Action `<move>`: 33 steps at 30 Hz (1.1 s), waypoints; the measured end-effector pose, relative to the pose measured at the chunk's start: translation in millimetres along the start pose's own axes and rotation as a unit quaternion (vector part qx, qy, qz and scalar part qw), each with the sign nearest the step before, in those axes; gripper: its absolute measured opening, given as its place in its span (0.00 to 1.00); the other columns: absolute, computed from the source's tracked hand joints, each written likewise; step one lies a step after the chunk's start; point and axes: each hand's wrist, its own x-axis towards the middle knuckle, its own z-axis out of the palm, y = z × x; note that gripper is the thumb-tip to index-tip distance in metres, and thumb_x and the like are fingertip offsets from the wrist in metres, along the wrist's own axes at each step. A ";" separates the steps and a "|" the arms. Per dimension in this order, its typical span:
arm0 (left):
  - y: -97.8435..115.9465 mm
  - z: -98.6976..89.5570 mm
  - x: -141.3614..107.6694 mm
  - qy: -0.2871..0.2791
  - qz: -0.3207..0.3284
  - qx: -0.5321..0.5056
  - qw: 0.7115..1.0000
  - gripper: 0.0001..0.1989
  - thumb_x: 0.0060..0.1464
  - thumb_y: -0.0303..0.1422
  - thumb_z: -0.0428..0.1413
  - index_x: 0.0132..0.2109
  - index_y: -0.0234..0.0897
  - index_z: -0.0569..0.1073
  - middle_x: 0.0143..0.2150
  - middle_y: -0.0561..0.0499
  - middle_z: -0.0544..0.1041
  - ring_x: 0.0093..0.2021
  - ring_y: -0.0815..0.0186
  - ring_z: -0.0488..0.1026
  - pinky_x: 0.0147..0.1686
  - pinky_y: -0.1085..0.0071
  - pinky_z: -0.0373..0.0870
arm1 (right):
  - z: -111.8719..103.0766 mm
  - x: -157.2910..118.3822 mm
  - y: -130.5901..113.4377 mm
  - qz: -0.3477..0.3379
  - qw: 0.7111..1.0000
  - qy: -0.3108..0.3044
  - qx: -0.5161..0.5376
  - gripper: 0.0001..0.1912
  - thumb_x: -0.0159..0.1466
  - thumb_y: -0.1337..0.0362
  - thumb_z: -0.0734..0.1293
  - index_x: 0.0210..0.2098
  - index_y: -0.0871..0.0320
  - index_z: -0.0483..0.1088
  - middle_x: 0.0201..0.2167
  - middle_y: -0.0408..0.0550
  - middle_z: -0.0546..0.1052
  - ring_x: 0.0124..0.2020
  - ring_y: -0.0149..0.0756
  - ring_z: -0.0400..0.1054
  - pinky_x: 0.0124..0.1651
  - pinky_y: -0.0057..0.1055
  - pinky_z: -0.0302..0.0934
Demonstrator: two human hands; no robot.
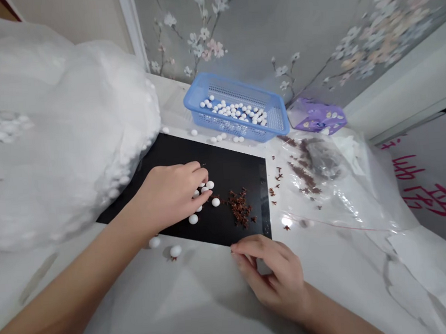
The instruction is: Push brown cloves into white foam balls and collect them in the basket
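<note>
My left hand (167, 196) lies over a black board (169, 158), its bent fingertips among several white balls (203, 188). I cannot tell whether it holds one. Another white ball (193, 219) sits just below those fingers. To the right, a heap of broken star anise (240, 207) lies on the board, apart from my left hand. My right hand (272, 273) rests at the board's near edge, with its fingertips at the edge and nothing visible in them. Two more white balls (154, 242) lie on the table off the board.
A huge clear bag of white balls (68, 132) bulges at the left of the board. Behind it stands a blue plastic basket (198, 85) holding white balls. A clear plastic bag (323, 180) with brown spice bits and a purple packet (317, 117) lie at the right.
</note>
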 end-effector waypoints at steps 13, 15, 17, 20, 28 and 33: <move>6.4 -0.9 -0.5 -0.017 -0.073 -0.056 0.996 0.11 0.54 0.37 0.48 0.29 0.38 0.70 0.30 0.54 0.73 0.24 0.69 0.68 0.22 0.71 0.51 | -0.1 -1.0 0.3 0.014 1.000 0.005 0.003 0.13 0.58 0.75 0.62 0.40 0.55 0.66 0.30 0.44 0.75 0.20 0.27 0.65 0.23 0.24 0.63; 5.6 -1.0 -0.8 -0.027 -0.089 -0.062 0.994 0.11 0.53 0.39 0.49 0.29 0.39 0.71 0.30 0.54 0.73 0.24 0.69 0.69 0.22 0.71 0.52 | -0.3 -0.8 0.1 0.012 1.000 0.006 0.001 0.13 0.58 0.75 0.62 0.41 0.54 0.66 0.29 0.44 0.75 0.20 0.27 0.65 0.23 0.24 0.63; 4.6 -2.1 -0.9 -0.039 -0.106 -0.084 0.990 0.11 0.52 0.39 0.49 0.30 0.39 0.72 0.31 0.54 0.73 0.26 0.68 0.69 0.23 0.72 0.53 | -0.5 -0.9 -0.4 0.013 1.000 0.016 -0.001 0.13 0.58 0.75 0.62 0.40 0.54 0.66 0.29 0.44 0.74 0.21 0.27 0.66 0.22 0.24 0.63; 6.5 -5.8 -0.5 -0.021 -0.129 -0.157 0.979 0.11 0.52 0.41 0.50 0.32 0.40 0.73 0.32 0.54 0.73 0.28 0.69 0.69 0.24 0.73 0.55 | -0.7 -1.2 -1.0 0.020 0.998 0.054 -0.016 0.13 0.58 0.76 0.63 0.39 0.54 0.67 0.29 0.45 0.72 0.22 0.28 0.65 0.21 0.26 0.62; 55.3 1.8 -8.4 -0.053 -0.190 -0.655 0.730 0.08 0.49 0.36 0.57 0.36 0.38 0.72 0.33 0.54 0.76 0.34 0.70 0.73 0.31 0.76 0.68 | -1.8 -0.3 7.5 0.087 0.965 0.246 -0.036 0.11 0.57 0.75 0.64 0.36 0.53 0.67 0.27 0.43 0.67 0.23 0.29 0.62 0.23 0.29 0.59; 79.4 17.9 -19.4 -0.156 -0.289 -0.780 0.532 0.09 0.48 0.32 0.58 0.39 0.36 0.73 0.37 0.49 0.77 0.39 0.68 0.75 0.41 0.71 0.70 | -2.3 1.4 11.4 0.109 0.963 0.242 -0.037 0.08 0.59 0.73 0.63 0.36 0.54 0.67 0.27 0.42 0.66 0.24 0.29 0.62 0.25 0.29 0.59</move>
